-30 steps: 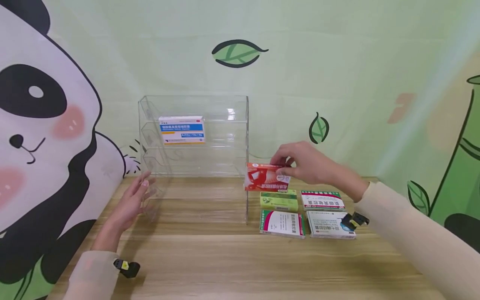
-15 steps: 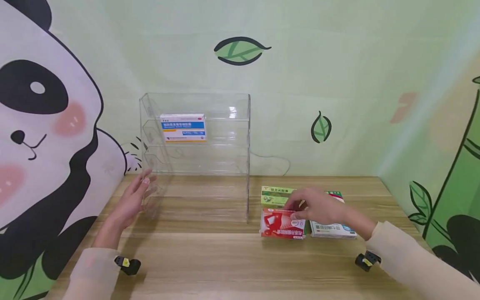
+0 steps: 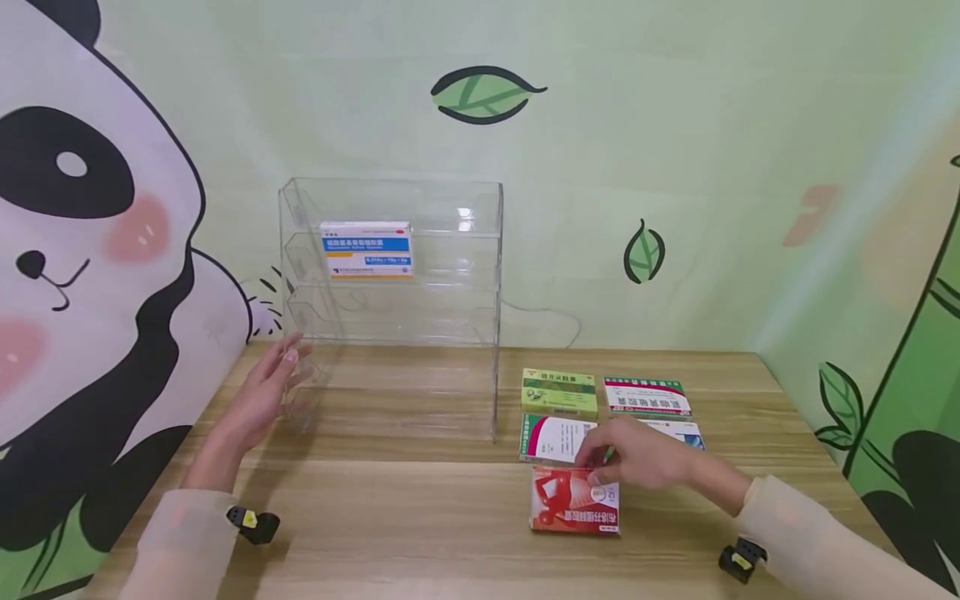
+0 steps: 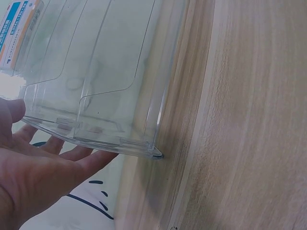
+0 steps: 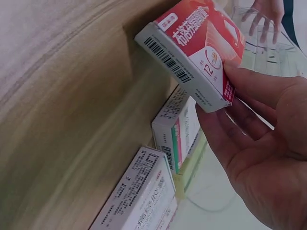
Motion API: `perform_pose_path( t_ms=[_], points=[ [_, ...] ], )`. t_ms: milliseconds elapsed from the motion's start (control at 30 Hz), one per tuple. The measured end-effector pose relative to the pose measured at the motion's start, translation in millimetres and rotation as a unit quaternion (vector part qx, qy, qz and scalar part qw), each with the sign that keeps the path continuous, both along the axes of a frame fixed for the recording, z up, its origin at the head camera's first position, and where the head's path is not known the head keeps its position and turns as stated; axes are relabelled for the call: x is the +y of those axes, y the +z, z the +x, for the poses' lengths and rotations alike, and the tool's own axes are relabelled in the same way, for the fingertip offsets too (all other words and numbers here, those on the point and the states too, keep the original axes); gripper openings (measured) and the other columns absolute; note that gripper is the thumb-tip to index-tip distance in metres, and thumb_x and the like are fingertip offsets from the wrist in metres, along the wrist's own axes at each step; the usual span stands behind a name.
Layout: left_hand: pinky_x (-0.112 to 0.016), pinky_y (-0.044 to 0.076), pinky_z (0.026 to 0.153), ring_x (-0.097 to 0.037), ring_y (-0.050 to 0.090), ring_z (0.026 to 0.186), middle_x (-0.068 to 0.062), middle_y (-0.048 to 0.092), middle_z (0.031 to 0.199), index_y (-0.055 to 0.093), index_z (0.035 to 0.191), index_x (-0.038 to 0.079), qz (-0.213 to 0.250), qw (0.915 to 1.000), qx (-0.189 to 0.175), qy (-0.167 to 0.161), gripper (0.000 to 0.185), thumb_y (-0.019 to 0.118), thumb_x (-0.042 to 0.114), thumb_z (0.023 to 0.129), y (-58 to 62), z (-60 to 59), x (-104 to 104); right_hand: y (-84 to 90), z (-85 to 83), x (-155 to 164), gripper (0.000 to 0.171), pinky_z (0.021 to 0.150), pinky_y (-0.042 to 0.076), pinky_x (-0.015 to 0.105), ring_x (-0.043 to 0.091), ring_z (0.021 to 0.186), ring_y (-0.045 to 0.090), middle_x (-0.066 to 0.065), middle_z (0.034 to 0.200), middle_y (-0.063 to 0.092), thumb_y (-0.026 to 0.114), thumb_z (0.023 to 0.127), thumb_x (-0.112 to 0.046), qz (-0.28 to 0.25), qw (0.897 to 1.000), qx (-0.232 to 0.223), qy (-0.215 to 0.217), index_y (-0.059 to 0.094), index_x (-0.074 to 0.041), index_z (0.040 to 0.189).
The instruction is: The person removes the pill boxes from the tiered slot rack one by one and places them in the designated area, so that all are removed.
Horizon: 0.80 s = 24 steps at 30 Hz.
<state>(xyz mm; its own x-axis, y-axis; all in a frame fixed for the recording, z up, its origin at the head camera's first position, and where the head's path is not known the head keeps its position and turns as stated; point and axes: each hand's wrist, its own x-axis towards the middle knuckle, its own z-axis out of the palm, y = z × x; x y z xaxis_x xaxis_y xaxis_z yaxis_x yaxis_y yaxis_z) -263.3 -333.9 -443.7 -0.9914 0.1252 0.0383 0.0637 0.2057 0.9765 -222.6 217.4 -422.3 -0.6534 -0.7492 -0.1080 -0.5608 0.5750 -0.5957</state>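
My right hand (image 3: 630, 457) pinches the far end of a red medicine box (image 3: 573, 500), which is low over the wooden table (image 3: 420, 517) in front of four other boxes. In the right wrist view the thumb lies on top of the red box (image 5: 192, 48) and the fingers of my right hand (image 5: 259, 143) curl under its end. My left hand (image 3: 262, 400) rests with straight fingers against the left wall of a clear acrylic tiered rack (image 3: 420, 392). The left wrist view shows that left hand (image 4: 43, 172) flat behind the rack wall (image 4: 96, 86). A blue-and-white box (image 3: 366, 248) stands on an upper tier.
Right of the rack lie a green box (image 3: 558, 390), a white box with a red-green band (image 3: 647, 395), a white box with a magenta edge (image 3: 551, 437) and a blue-white box (image 3: 678, 432). A painted panda wall runs along the left and behind.
My right hand has brought the red box down from beside the rack's right edge to the table front, below the white box. The left hand has stayed against the rack.
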Motion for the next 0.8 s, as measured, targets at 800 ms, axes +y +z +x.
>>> perform_pose_path(
  t_ms=[800],
  points=[
    [-0.073, 0.028, 0.105, -0.047, 0.017, 0.146, -0.017, 0.011, 0.165, 0.004, 0.161, 0.025, 0.015, 0.9999, 0.0, -0.001, 0.061, 0.027, 0.045, 0.108, -3.3, -3.0, -2.5, -18.5, -5.5, 1.7, 0.021, 0.079, 0.055, 0.025, 0.007, 0.09, 0.062, -0.014, 0.102, 0.07, 0.074, 0.09, -0.021, 0.01, 0.999, -0.003, -0.036, 0.075, -0.02, 0.111]
  ],
)
